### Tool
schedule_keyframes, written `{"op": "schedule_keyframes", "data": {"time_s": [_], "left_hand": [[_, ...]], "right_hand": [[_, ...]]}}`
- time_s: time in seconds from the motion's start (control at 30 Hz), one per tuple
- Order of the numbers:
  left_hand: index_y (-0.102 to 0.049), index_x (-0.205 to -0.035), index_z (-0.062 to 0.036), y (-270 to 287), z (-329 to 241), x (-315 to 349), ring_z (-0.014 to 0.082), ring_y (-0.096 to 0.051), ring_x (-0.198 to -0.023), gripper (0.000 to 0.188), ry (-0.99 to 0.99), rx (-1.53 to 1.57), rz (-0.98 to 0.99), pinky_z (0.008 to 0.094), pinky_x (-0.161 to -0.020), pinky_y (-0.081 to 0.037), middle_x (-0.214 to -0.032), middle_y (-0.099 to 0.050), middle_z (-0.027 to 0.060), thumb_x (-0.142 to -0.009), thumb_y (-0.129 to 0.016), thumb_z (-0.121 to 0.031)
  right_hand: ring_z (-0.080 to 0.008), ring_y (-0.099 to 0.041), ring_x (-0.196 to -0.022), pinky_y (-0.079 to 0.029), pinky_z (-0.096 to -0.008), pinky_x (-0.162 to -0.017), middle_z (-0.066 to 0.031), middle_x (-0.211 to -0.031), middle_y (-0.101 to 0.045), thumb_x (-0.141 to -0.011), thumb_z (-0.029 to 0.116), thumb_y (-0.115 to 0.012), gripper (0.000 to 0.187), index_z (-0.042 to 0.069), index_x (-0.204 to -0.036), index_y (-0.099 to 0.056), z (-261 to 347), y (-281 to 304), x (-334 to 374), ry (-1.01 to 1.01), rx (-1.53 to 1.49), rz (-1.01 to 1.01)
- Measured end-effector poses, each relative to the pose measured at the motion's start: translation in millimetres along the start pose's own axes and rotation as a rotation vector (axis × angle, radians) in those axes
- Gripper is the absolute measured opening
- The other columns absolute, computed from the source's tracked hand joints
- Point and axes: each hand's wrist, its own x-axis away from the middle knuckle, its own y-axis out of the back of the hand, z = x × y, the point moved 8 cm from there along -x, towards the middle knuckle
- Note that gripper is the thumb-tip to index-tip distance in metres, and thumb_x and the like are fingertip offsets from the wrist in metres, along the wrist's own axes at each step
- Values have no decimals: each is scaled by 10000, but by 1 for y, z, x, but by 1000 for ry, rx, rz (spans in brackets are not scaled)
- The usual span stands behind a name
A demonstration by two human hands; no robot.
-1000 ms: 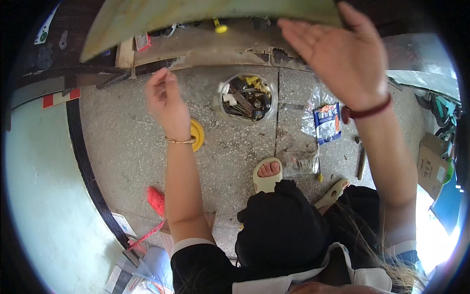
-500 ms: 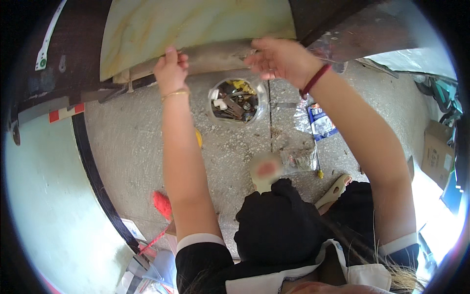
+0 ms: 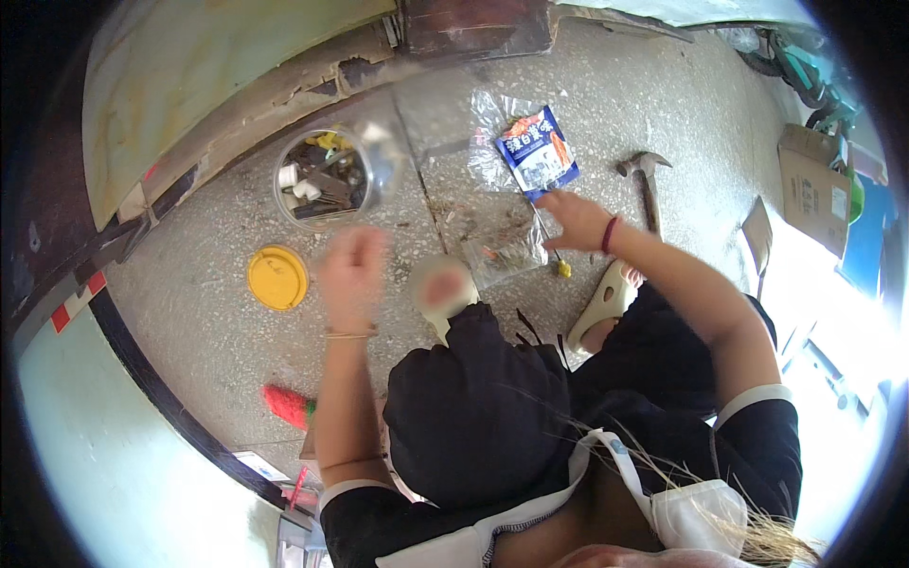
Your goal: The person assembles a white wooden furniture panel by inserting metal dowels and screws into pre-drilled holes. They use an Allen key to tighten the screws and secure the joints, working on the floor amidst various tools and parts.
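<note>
My right hand (image 3: 578, 223), with a dark red band at the wrist, hovers with fingers apart over the lower end of a blue food packet (image 3: 540, 151). Beside it lie a clear plastic bag (image 3: 507, 254) with small bits and a thin dark rod with a yellow end (image 3: 564, 270). Smeared by motion, my left hand (image 3: 354, 270) is between a round yellow lid (image 3: 277, 277) and my foot; its fingers cannot be made out. Beyond it stands a clear plastic tub (image 3: 281, 199) of mixed hardware, with white fittings and dark metal pieces. A claw hammer (image 3: 650, 189) rests farther right.
A marbled panel (image 3: 218, 57) with a rough, broken lower edge spans the far left. Cardboard boxes (image 3: 812, 194) stand at the right. A red fuzzy item (image 3: 287, 405) lies left of my legs. My sandal (image 3: 603, 303) is on the speckled floor (image 3: 691, 104).
Both hands have come down from the panel's lower edge, the right one toward the blue packet. The view has swung right, bringing the hammer and the whole yellow lid into sight.
</note>
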Motion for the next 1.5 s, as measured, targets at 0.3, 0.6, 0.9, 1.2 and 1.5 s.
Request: {"op": "schedule_keyframes", "data": {"time_s": [0.3, 0.6, 0.9, 1.2, 1.5], "left_hand": [[-666, -859, -76, -174, 30, 56, 320, -632, -816, 317, 290, -176, 783, 409, -694, -476, -841, -670, 128, -846, -586, -383], [-612, -806, -153, -140, -84, 60, 158, -564, -897, 59, -831, -382, 355, 386, -821, -380, -860, -611, -43, -757, -602, -185], [-656, -908, -161, -102, -58, 59, 148, -553, -879, 186, -759, -500, 216, 387, -796, -394, -898, -605, -46, -730, -620, -202], [-638, -990, -102, -73, -79, 27, 212, -538, -1046, 244, -673, -474, 218, 407, -867, -441, -1079, -594, 19, -758, -592, -160], [-630, -964, -88, -68, -59, 21, 273, -609, -849, 220, -724, -392, 387, 393, -741, -490, -966, -628, 72, -750, -580, -73]], "right_hand": [[-265, -390, -1263, -293, -557, -1003, -93, -1366, -406, -574, 403, -818, 1078, 123, -1446, -249, 66, -54, -5, -10, 277, -379], [-342, -498, -1151, -442, -411, -947, -165, -1258, -476, -668, 198, -781, 852, 120, -1397, -347, 64, 3, 7, 341, -543, -234], [-287, -616, -894, -523, -385, -758, -94, -1090, -519, -716, 72, -672, 571, 166, -1251, -497, 111, 22, 0, 437, -378, -451], [-209, -547, -823, -447, -351, -694, -28, -849, -527, -768, 222, -586, 87, 147, -804, -608, 118, 43, 7, 667, 275, -599], [-245, -607, -766, -520, -357, -627, -82, -905, -554, -759, 157, -561, 162, 70, -896, -565, 117, 42, 20, 696, 38, -615]]}}
